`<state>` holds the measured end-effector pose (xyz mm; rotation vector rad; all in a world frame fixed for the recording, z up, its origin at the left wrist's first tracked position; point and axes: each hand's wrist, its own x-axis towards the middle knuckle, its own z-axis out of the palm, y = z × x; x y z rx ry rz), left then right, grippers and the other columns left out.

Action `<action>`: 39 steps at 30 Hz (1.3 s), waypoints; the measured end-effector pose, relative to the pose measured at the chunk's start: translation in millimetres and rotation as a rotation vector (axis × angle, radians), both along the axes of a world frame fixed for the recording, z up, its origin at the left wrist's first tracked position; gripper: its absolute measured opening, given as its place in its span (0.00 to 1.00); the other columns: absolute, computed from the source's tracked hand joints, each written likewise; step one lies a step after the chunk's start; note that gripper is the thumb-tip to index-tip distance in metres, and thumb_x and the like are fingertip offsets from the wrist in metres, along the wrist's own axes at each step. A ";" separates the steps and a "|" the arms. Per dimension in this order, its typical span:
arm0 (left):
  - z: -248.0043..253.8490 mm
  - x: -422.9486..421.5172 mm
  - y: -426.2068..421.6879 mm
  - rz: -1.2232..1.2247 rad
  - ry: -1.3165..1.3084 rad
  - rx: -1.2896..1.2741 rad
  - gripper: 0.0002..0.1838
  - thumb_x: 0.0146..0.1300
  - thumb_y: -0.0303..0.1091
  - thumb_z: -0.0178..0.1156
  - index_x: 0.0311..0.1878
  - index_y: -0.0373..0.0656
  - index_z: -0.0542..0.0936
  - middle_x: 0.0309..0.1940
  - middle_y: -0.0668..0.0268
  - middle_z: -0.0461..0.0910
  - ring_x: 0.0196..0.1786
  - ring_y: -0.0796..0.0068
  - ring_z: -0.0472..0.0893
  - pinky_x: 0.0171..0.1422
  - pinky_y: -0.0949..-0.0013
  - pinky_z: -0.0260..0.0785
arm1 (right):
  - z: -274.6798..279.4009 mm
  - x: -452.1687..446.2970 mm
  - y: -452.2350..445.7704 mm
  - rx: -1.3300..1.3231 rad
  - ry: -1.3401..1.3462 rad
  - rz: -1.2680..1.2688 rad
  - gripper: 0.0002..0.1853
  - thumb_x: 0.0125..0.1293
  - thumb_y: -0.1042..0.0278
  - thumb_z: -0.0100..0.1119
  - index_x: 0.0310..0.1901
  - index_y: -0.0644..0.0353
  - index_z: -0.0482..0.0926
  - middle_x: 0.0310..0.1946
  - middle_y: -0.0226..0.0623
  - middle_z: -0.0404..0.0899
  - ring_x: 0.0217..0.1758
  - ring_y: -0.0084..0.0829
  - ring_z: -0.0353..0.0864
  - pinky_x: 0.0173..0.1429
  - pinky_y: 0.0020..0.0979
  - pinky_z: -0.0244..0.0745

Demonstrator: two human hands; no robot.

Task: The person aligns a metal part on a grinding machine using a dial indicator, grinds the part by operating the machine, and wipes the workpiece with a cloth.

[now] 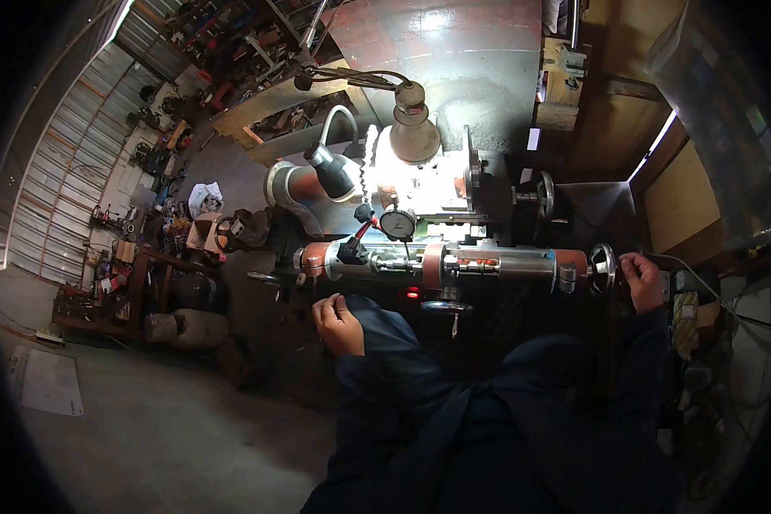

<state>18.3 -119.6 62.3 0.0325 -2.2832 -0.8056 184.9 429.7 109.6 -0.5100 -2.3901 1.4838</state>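
My right hand [642, 281] is closed at the outer side of a chromed handwheel [603, 267], its fingers curled at the rim. The wheel sits on the right end of a horizontal machine spindle [522, 263] with red collars. Above my left thigh, my left hand [338, 325] has its thumb and fingers drawn together, with nothing visible in them. A dial indicator [397, 224] stands over the spindle, with a black clamp knob [364, 212] and a red arm beside it. Bright springs or bits [475, 266] show in the spindle's middle opening.
A work lamp [332, 171] and a larger shaded lamp [415, 128] glare onto the machine bed. A second handwheel [544, 197] stands behind on the right. A lever [454, 321] juts out near my knees. Cluttered parts and a rack [158, 283] lie at left.
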 end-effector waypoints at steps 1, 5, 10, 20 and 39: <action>-0.4 0.1 -0.4 0.004 0.003 -0.001 0.07 0.66 0.30 0.64 0.38 0.35 0.82 0.37 0.57 0.79 0.40 0.55 0.81 0.44 0.59 0.74 | -1.2 -6.4 0.4 0.074 0.035 -0.013 0.11 0.73 0.64 0.58 0.41 0.65 0.82 0.30 0.27 0.81 0.36 0.18 0.77 0.45 0.26 0.72; -0.5 1.3 -0.7 0.006 0.006 0.018 0.07 0.66 0.31 0.64 0.37 0.35 0.82 0.36 0.57 0.79 0.40 0.55 0.81 0.43 0.59 0.74 | -22.1 -28.8 15.0 0.110 0.035 -0.021 0.13 0.73 0.61 0.59 0.40 0.65 0.82 0.31 0.29 0.82 0.37 0.20 0.78 0.46 0.28 0.73; 2.1 2.7 -1.8 0.005 0.021 0.000 0.07 0.66 0.30 0.64 0.37 0.35 0.82 0.36 0.57 0.78 0.40 0.55 0.81 0.43 0.59 0.74 | -59.3 -45.8 28.6 -0.014 -0.123 -0.049 0.11 0.71 0.65 0.58 0.40 0.66 0.83 0.31 0.30 0.83 0.38 0.20 0.78 0.46 0.29 0.73; -2.4 2.1 -6.4 -0.026 0.081 -0.051 0.06 0.67 0.28 0.63 0.39 0.34 0.81 0.36 0.56 0.78 0.39 0.54 0.80 0.41 0.57 0.74 | -80.9 -12.7 18.7 0.018 -0.148 0.183 0.11 0.66 0.69 0.59 0.44 0.64 0.85 0.36 0.33 0.86 0.40 0.20 0.80 0.46 0.29 0.76; 45.2 2.4 102.3 -0.355 -0.204 0.329 0.10 0.69 0.33 0.63 0.42 0.34 0.84 0.32 0.56 0.85 0.34 0.64 0.85 0.40 0.64 0.76 | -70.3 39.8 11.8 0.023 -0.147 0.046 0.11 0.73 0.66 0.59 0.38 0.66 0.82 0.27 0.30 0.81 0.35 0.22 0.76 0.42 0.33 0.71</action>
